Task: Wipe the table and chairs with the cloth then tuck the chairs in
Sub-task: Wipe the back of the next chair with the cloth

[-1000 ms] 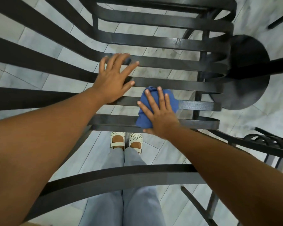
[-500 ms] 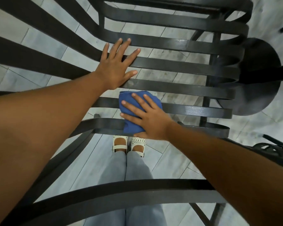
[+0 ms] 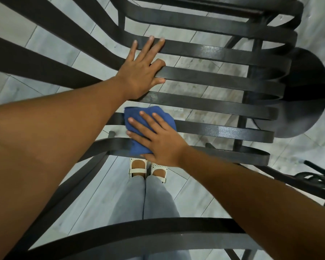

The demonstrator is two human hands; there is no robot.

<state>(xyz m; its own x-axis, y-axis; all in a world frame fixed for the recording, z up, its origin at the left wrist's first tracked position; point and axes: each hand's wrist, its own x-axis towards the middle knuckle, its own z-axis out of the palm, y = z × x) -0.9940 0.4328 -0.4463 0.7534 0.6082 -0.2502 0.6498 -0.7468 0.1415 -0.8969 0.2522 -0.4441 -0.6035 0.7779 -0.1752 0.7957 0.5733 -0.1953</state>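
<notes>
- Low in the frame's centre, my right hand (image 3: 159, 142) presses the blue cloth (image 3: 139, 126) flat-fingered on the chair's (image 3: 223, 131) nearest slats; it has slid leftward, so this slat is nearly wiped.
- Above it, my left hand (image 3: 141, 72) stays spread, bracing on farther slats still unwiped.

Right hand (image 3: 161, 145) pressing blue cloth (image 3: 139, 126) on chair slats (image 3: 223, 132), left hand (image 3: 141, 72) flat
</notes>
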